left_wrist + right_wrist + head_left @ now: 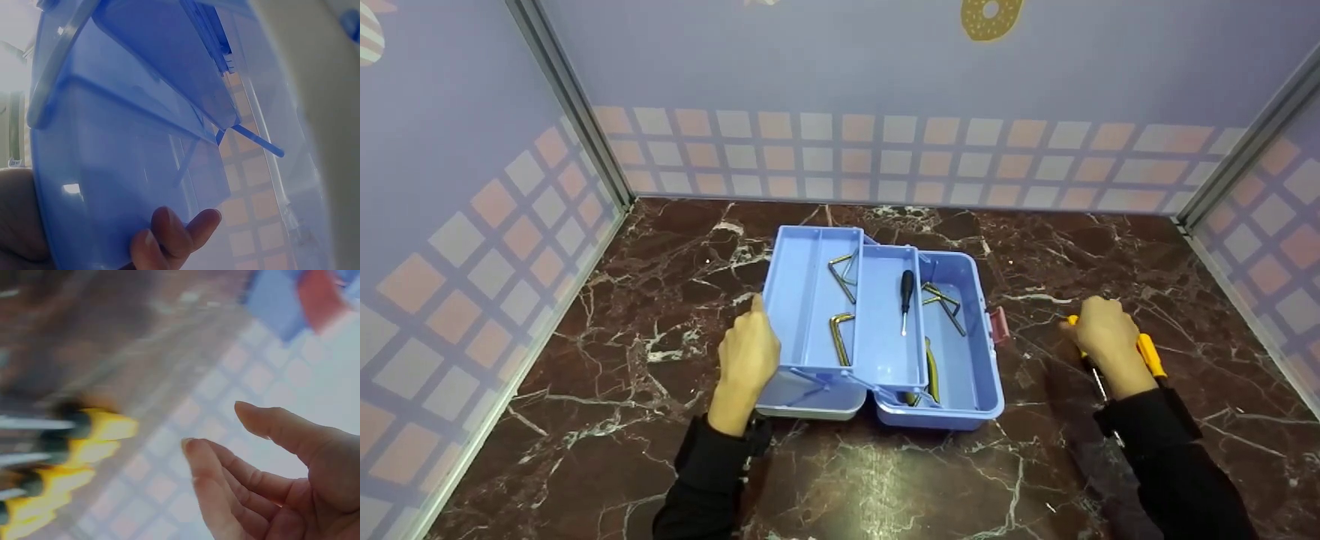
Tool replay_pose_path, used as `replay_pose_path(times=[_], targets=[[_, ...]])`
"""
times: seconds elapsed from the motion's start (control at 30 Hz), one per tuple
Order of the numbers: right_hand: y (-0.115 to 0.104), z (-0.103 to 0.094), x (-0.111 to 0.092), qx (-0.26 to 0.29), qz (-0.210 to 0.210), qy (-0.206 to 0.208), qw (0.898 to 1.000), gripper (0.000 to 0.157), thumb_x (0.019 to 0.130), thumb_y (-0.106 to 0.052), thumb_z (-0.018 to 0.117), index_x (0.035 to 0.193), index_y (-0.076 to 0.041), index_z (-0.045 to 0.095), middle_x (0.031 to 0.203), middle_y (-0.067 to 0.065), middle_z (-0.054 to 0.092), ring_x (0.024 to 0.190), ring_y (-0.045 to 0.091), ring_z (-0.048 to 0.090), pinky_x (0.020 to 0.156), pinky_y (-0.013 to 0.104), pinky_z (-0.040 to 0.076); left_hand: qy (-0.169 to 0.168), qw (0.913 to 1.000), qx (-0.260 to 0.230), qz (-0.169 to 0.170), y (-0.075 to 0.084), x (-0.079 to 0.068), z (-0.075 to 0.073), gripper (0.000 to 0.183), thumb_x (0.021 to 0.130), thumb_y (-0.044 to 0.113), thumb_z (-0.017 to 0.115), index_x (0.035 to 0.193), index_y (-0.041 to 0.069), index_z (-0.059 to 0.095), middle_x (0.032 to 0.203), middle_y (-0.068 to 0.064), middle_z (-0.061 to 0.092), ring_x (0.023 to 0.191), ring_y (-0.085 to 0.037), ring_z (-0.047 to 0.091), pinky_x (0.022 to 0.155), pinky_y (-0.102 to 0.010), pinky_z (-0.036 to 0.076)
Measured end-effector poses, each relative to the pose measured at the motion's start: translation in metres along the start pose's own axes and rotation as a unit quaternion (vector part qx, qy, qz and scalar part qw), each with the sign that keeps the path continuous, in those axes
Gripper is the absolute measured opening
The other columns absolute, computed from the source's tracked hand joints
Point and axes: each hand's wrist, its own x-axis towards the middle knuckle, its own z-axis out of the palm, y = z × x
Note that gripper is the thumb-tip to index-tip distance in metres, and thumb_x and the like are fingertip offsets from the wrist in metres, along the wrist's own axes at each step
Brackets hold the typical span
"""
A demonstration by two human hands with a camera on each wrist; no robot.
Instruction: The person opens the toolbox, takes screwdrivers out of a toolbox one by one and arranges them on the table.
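A blue plastic toolbox (988,360) stands unfolded, its trays fanned out to the left. At its left edge my left hand (748,352) grips the box; in the left wrist view, curled fingers (169,242) show against the blue plastic. My right hand (1106,337) is over several yellow-handled screwdrivers (1151,356) to the right of the box. In the right wrist view, thumb and fingers stand apart with nothing between them, and the screwdrivers (84,450) lie beside the hand.
Hex keys (840,341) lie in the left tray, a black-handled screwdriver (907,292) in the middle one. More hex keys (945,304) and yellow-handled pliers (932,371) are in the base. A reddish latch (999,325) juts out right. Patterned walls (885,150) enclose the marble-look table (660,420).
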Motion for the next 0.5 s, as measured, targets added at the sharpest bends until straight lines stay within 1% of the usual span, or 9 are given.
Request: replay_pose_path(times=[0.03, 0.1, 0.23, 0.27, 0.37, 0.5], targets=[[-0.006, -0.004, -0.002, 0.001, -0.008, 0.012, 1.0, 0.042, 0.08, -0.026, 0.061, 0.086, 0.014, 0.055, 0.099, 0.041, 0.049, 0.086, 0.053, 0.049, 0.064, 0.055, 0.043, -0.001, 1.0, -0.001, -0.001, 0.0, 0.0, 0.0, 0.039, 0.085, -0.002, 0.043, 0.123, -0.009, 0.044, 0.087, -0.026, 0.061, 0.068, -0.042, 0.059, 0.053, -0.049, 0.047], [-0.017, -0.01, -0.006, 0.011, -0.028, 0.041, 0.999, 0.038, 0.078, -0.027, 0.062, 0.074, 0.01, 0.056, 0.094, 0.041, 0.051, 0.082, 0.052, 0.052, 0.062, 0.055, 0.043, -0.004, 1.0, -0.001, -0.003, 0.0, 0.0, 0.0, 0.04, 0.084, -0.002, 0.043, 0.124, -0.008, 0.043, 0.088, -0.025, 0.061, 0.068, -0.042, 0.059, 0.053, -0.048, 0.048], [-0.044, -0.02, -0.012, 0.035, -0.079, 0.078, 0.993, 0.036, 0.077, -0.028, 0.065, 0.058, 0.001, 0.056, 0.08, 0.033, 0.057, 0.07, 0.045, 0.056, 0.056, 0.053, 0.042, -0.007, 1.0, 0.0, -0.005, 0.001, 0.0, -0.001, 0.041, 0.085, -0.002, 0.043, 0.125, -0.008, 0.042, 0.088, -0.025, 0.061, 0.068, -0.041, 0.059, 0.052, -0.047, 0.048], [-0.051, -0.022, -0.014, 0.041, -0.095, 0.087, 0.991, 0.035, 0.076, -0.027, 0.065, 0.058, 0.001, 0.057, 0.078, 0.031, 0.058, 0.068, 0.044, 0.056, 0.055, 0.053, 0.042, -0.006, 1.0, 0.0, -0.005, 0.001, 0.0, 0.0, 0.04, 0.085, -0.002, 0.043, 0.124, -0.008, 0.043, 0.088, -0.025, 0.061, 0.069, -0.042, 0.059, 0.053, -0.048, 0.048], [-0.074, -0.028, -0.016, 0.054, -0.131, 0.096, 0.985, 0.029, 0.076, -0.026, 0.065, 0.061, 0.0, 0.063, 0.075, 0.026, 0.061, 0.063, 0.04, 0.057, 0.054, 0.051, 0.043, -0.008, 0.9999, -0.002, -0.007, 0.001, 0.0, 0.0, 0.039, 0.085, -0.001, 0.043, 0.123, -0.008, 0.043, 0.089, -0.025, 0.06, 0.07, -0.042, 0.059, 0.054, -0.048, 0.048], [-0.107, -0.034, -0.017, 0.054, -0.163, 0.09, 0.981, 0.025, 0.076, -0.024, 0.064, 0.065, -0.002, 0.067, 0.073, 0.02, 0.064, 0.063, 0.035, 0.058, 0.056, 0.049, 0.045, -0.011, 0.9999, -0.004, -0.012, 0.001, 0.0, -0.001, 0.038, 0.085, 0.0, 0.043, 0.122, -0.007, 0.044, 0.089, -0.025, 0.061, 0.072, -0.043, 0.059, 0.056, -0.05, 0.047]])
